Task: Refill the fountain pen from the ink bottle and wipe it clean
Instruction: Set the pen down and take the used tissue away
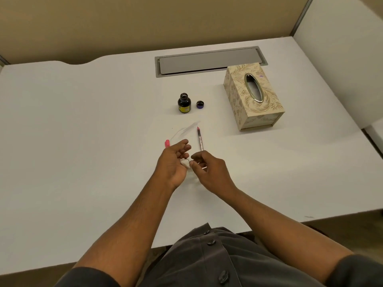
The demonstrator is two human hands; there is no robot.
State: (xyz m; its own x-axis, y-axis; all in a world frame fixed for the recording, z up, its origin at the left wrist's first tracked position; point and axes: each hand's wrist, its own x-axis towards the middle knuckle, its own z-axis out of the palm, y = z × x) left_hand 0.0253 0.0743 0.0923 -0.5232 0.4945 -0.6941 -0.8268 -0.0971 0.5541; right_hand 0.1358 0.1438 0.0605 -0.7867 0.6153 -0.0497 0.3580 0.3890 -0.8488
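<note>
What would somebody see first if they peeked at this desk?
Probably the two hands meeting over the near middle of the white desk, with a crumpled tissue between them. Past them lie a pen and a pink cap, then an open ink bottle with its lid beside it. A patterned tissue box sits to the right.

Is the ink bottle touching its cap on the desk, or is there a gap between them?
Apart. The head view shows a strip of bare white desk between the open ink bottle and the small cap lying to its right.
</note>
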